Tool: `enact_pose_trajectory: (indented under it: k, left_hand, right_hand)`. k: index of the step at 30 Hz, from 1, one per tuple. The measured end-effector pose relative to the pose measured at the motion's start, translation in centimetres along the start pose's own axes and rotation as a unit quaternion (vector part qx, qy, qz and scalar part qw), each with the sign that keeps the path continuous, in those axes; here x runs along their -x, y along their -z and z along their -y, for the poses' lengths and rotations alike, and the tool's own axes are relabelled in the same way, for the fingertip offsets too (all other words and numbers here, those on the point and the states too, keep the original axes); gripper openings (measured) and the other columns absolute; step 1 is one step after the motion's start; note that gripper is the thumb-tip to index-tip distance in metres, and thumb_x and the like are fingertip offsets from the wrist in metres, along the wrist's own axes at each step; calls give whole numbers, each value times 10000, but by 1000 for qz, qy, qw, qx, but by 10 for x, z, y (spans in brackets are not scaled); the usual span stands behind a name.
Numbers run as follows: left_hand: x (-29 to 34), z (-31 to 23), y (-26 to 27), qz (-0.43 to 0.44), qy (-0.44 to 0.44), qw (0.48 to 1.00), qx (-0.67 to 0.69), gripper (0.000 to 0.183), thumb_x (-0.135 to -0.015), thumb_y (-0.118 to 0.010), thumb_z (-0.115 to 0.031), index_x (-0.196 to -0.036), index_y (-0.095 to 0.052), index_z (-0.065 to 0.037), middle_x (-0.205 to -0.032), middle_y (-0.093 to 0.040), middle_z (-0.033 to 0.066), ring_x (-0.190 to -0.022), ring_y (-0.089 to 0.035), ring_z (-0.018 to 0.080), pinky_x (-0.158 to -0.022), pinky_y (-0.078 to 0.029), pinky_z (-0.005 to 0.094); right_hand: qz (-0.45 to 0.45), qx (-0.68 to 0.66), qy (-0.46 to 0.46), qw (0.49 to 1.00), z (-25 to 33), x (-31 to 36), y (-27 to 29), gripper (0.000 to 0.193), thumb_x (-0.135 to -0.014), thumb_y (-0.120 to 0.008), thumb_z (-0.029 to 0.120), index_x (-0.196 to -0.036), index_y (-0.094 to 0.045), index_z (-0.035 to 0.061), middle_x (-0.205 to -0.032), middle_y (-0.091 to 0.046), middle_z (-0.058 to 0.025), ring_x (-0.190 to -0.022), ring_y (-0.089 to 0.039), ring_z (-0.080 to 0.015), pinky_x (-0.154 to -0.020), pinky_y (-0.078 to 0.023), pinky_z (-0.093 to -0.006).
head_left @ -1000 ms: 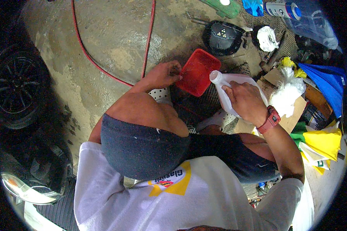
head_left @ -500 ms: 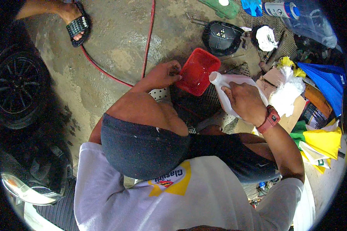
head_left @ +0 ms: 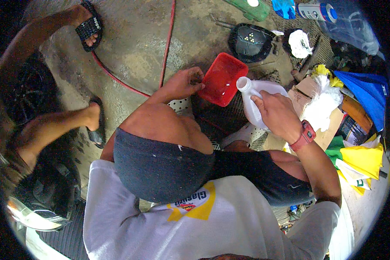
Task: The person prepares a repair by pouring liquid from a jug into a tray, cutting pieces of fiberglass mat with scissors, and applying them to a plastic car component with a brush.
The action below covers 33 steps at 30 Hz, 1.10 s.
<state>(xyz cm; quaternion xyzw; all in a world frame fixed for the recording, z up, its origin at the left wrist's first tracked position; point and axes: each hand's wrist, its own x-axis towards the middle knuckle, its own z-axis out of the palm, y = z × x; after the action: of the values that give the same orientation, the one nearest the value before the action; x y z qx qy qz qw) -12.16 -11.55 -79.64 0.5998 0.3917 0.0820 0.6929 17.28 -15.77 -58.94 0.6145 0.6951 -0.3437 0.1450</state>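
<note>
I see the left hand (head_left: pixel 184 84) with its fingers pinched on the edge of the red square tray (head_left: pixel 223 84), which is tilted above the concrete floor (head_left: pixel 138 52). The right hand (head_left: pixel 278 113) is clenched around the white plastic jug (head_left: pixel 258 97), its open neck tipped almost against the tray's rim. Another person's sandalled feet (head_left: pixel 91 27) stand well apart to the left, by a red hose (head_left: pixel 167 47).

My right hand (head_left: pixel 276 113) hides much of the white jug (head_left: pixel 259 99), and I can't tell its contents.

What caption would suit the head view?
Left hand steadies a red tray while right hand tilts a white jug.
</note>
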Motion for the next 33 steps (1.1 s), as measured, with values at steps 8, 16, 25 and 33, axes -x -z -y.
enact_pose_trajectory:
  k: [8,16,25,33]
  left_hand:
    - [7,3,9,-31,1,999,32,207,-934,-751,-111,-1072,-613,-44,-999,-718,85,-943,-676,171,-840,-555,366]
    - [7,10,26,-67,33,997,29,204,-935,-756,-88,-1070,-607,-48,-980,-696,51,-923,-656,133,-826,-543,330]
    - [3,24,45,-84,82,992,47,157,-966,-713,-70,-1064,-590,-72,-931,-675,7,-867,-609,101,-762,-502,297]
    - [-25,28,57,-120,81,986,81,151,-976,-710,-84,-1062,-586,-74,-876,-661,1,-765,-582,83,-681,-492,287]
  right_hand:
    - [-56,-38,66,996,6,10,5,377,-1059,-529,344,-1074,-678,-2,-789,-673,-261,-776,-650,-465,-710,-508,-568]
    - [-79,-104,64,989,-4,12,-11,400,-1051,-546,343,-1177,-647,-23,-913,-682,-254,-870,-640,-448,-776,-502,-549]
    - [-55,-148,88,984,-10,7,-14,421,-1048,-540,351,-1187,-655,-30,-935,-689,-256,-917,-655,-452,-821,-509,-552]
    - [-11,-177,76,981,-28,14,-14,411,-1044,-540,355,-1192,-663,-8,-988,-698,-238,-972,-672,-440,-856,-528,-537]
